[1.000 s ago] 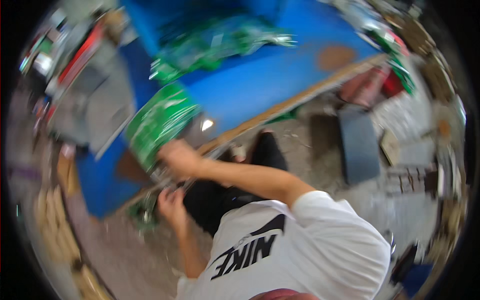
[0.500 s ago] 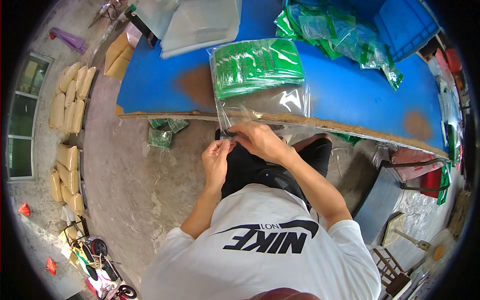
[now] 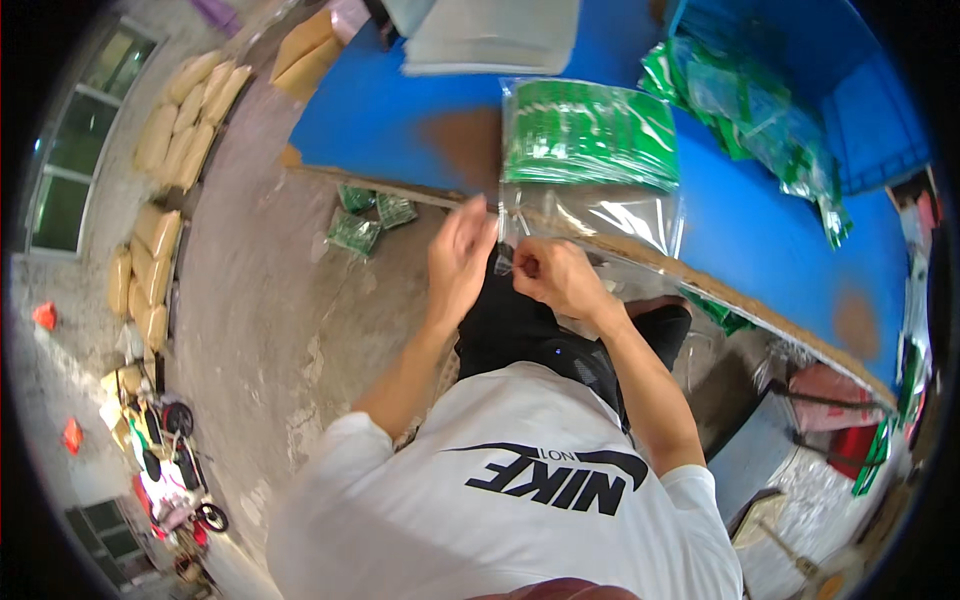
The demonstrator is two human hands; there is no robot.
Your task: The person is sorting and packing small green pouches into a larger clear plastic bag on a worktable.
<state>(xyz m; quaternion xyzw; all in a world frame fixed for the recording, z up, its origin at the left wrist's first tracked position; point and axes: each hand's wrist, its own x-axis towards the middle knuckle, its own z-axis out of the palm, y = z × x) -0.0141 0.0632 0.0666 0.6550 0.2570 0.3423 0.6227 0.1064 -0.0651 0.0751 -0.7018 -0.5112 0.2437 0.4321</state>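
Note:
A large clear plastic bag point(image 3: 610, 215) lies on the blue table, its far part filled with a row of green packets point(image 3: 590, 135). The near end of the bag is flat and droops over the table's front edge. My right hand point(image 3: 565, 280) is closed, thumb and fingers pinched at the bag's near left corner below that edge. Beside the left side of the bag, my left hand point(image 3: 462, 255) is raised with its fingers stretched upward. It is smeared by motion and I see nothing held in it.
On the blue table point(image 3: 380, 125) are stacked clear sheets or bags point(image 3: 490, 35), a heap of green-and-clear packets point(image 3: 750, 100) and a blue crate point(image 3: 860, 90). Small green packets point(image 3: 355, 232) lie on the floor. Tan sacks point(image 3: 185, 120) line the left wall.
My left hand has let go of the bag's corner and moved up along its left side. My right hand stays at the corner, fingers more curled. The whole view has turned and shifted.

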